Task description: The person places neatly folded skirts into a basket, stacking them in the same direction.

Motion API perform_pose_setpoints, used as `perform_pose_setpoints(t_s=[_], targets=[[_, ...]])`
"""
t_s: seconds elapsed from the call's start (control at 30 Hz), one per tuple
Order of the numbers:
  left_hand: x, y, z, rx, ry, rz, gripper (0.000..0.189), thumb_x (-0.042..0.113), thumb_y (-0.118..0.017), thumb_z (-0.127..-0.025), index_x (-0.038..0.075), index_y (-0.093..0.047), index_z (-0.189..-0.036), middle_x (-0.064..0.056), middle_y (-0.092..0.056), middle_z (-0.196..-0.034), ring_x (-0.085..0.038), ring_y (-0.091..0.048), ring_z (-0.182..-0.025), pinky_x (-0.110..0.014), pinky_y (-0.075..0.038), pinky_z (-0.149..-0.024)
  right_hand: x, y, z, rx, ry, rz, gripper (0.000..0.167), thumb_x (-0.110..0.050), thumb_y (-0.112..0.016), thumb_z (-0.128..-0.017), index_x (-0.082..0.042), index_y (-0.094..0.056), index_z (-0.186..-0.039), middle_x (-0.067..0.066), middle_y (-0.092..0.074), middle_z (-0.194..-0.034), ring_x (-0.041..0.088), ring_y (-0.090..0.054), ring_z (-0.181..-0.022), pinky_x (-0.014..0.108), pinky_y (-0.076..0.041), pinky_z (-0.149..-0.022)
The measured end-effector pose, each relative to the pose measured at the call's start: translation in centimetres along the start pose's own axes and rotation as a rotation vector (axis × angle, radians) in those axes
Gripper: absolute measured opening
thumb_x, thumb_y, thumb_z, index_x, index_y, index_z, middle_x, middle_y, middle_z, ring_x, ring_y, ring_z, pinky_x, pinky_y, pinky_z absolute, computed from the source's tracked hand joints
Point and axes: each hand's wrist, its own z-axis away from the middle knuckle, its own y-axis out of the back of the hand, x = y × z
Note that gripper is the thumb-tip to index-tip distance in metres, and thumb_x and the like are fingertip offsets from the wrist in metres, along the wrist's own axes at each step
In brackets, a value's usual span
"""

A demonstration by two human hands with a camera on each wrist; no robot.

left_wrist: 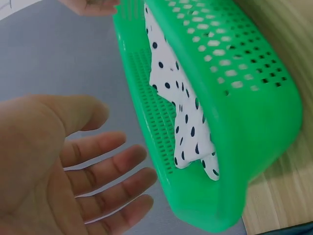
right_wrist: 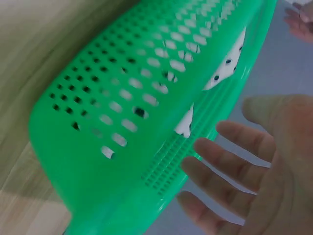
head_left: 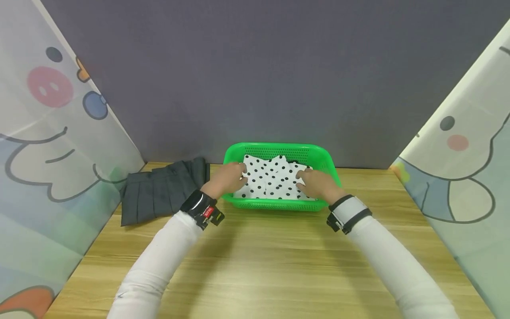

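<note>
A white cloth with black dots [head_left: 275,179] lies inside a green plastic basket [head_left: 279,205] with perforated walls. My left hand [head_left: 229,178] hovers over the basket's left end, and the left wrist view shows its fingers loosely spread with nothing between them. Over the right end is my right hand [head_left: 317,182], its fingers [right_wrist: 234,169] likewise apart and holding nothing in the right wrist view. Both hands are close above the dotted cloth, one at each side. A bit of something black shows at the cloth's far right edge.
Left of the basket, a dark pleated cloth [head_left: 159,190] lies on the wooden table [head_left: 275,261]. Behind the table rises a dark grey panel [head_left: 275,75]. Cartoon-printed sheets [head_left: 470,177] flank both sides.
</note>
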Motion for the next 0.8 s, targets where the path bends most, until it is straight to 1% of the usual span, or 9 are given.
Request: perform_pose_setpoints(t_s=[0.1, 0.17, 0.23, 0.3, 0.37, 0.47, 0.53, 0.67, 0.8], targets=[[-0.2, -0.7, 1.0, 0.095, -0.043, -0.048, 0.027, 0.019, -0.057, -0.087, 0.003, -0.062, -0.108, -0.010, -0.065, -0.100, -0.021, -0.061, -0.082, -0.032, -0.050, -0.063, -0.3, -0.8, 0.9, 0.096, 0.042, 0.039, 0.033, -0.023, -0.052, -0.092, -0.001, -0.058, -0.115, 0.016, -0.062, -0.106, 0.029, -0.062, -0.089, 0.040, -0.052, -0.071], [-0.3, -1.2, 1.7, 0.160, -0.066, -0.060, 0.021, 0.017, -0.058, -0.085, 0.004, -0.063, -0.101, -0.007, -0.065, -0.091, -0.017, -0.060, -0.071, -0.027, -0.047, -0.053, -0.3, -1.3, 1.5, 0.164, 0.064, 0.058, 0.031, -0.023, -0.054, -0.091, -0.001, -0.059, -0.113, 0.015, -0.063, -0.101, 0.028, -0.062, -0.083, 0.038, -0.052, -0.066], [-0.3, -1.7, 2.5, 0.221, -0.075, -0.070, 0.015, 0.015, -0.059, -0.084, 0.006, -0.064, -0.095, -0.004, -0.064, -0.084, -0.013, -0.055, -0.063, -0.024, -0.041, -0.045, -0.4, -1.7, 2.1, 0.237, 0.083, 0.061, 0.030, -0.022, -0.057, -0.089, -0.001, -0.060, -0.110, 0.014, -0.062, -0.095, 0.025, -0.061, -0.076, 0.035, -0.051, -0.061], [-0.3, -2.0, 3.3, 0.267, -0.078, -0.064, 0.010, 0.014, -0.059, -0.084, 0.007, -0.063, -0.090, -0.002, -0.061, -0.079, -0.011, -0.051, -0.057, -0.023, -0.037, -0.041, -0.4, -2.1, 2.6, 0.319, 0.098, 0.052, 0.027, -0.021, -0.059, -0.088, -0.002, -0.060, -0.107, 0.012, -0.061, -0.089, 0.022, -0.058, -0.070, 0.032, -0.049, -0.056], [-0.3, -2.4, 4.1, 0.297, -0.072, -0.048, 0.006, 0.013, -0.060, -0.083, 0.008, -0.062, -0.086, 0.000, -0.058, -0.075, -0.010, -0.047, -0.053, -0.022, -0.034, -0.039, -0.5, -2.4, 3.2, 0.405, 0.113, 0.041, 0.023, -0.019, -0.061, -0.087, -0.003, -0.060, -0.102, 0.009, -0.059, -0.084, 0.020, -0.055, -0.067, 0.031, -0.046, -0.054], [-0.1, -2.9, 5.0, 0.325, -0.079, -0.033, 0.004, 0.012, -0.060, -0.084, 0.009, -0.060, -0.083, 0.002, -0.053, -0.069, -0.009, -0.043, -0.050, -0.022, -0.032, -0.038, -0.9, -2.9, 4.1, 0.505, 0.129, 0.031, 0.015, -0.018, -0.061, -0.086, -0.005, -0.061, -0.095, 0.005, -0.058, -0.079, 0.018, -0.053, -0.065, 0.028, -0.044, -0.053], [0.0, -3.2, 5.5, 0.339, -0.088, -0.032, 0.004, 0.013, -0.060, -0.084, 0.009, -0.060, -0.082, 0.003, -0.051, -0.067, -0.008, -0.042, -0.049, -0.021, -0.031, -0.038, -1.2, -3.4, 4.8, 0.537, 0.137, 0.026, 0.013, -0.019, -0.061, -0.086, -0.007, -0.061, -0.090, 0.002, -0.057, -0.076, 0.016, -0.052, -0.064, 0.026, -0.042, -0.051], [0.0, -3.9, 6.5, 0.362, -0.107, -0.040, 0.003, 0.011, -0.061, -0.082, 0.011, -0.060, -0.080, 0.005, -0.050, -0.066, -0.006, -0.041, -0.050, -0.019, -0.030, -0.038, -1.8, -4.6, 6.1, 0.548, 0.154, 0.017, 0.010, -0.019, -0.062, -0.085, -0.009, -0.061, -0.085, -0.001, -0.056, -0.074, 0.013, -0.051, -0.063, 0.023, -0.042, -0.051], [-0.2, -4.4, 7.5, 0.337, -0.087, -0.023, 0.007, 0.011, -0.061, -0.082, 0.014, -0.058, -0.077, 0.007, -0.049, -0.067, -0.006, -0.042, -0.053, -0.020, -0.032, -0.040, -2.0, -5.8, 7.2, 0.548, 0.159, -0.004, 0.008, -0.017, -0.065, -0.083, -0.009, -0.062, -0.084, -0.002, -0.055, -0.073, 0.011, -0.052, -0.064, 0.024, -0.045, -0.054]])
